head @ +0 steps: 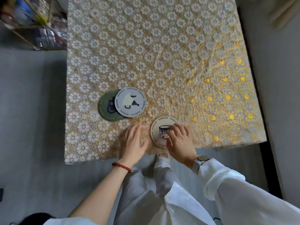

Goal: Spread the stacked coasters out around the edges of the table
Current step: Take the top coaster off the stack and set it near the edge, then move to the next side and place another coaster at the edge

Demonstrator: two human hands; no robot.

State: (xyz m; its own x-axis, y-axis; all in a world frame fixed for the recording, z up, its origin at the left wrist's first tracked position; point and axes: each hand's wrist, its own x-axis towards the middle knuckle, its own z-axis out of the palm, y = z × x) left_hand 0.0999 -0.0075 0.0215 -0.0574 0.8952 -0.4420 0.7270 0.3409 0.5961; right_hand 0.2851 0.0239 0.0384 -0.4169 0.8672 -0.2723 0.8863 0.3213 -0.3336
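Note:
A cream coaster with a cup drawing lies near the table's front edge. My right hand rests on its right half, fingers spread and pressing on it. My left hand lies flat on the floral tablecloth just left of that coaster, holding nothing. Farther left and back, a grey-white coaster overlaps a green coaster, covering the green one's right part.
The table's left edge runs along a grey floor. A shelf with blurred items stands at the back left. A pale wall or panel borders the table's right side. My legs in white clothing stand at the front edge.

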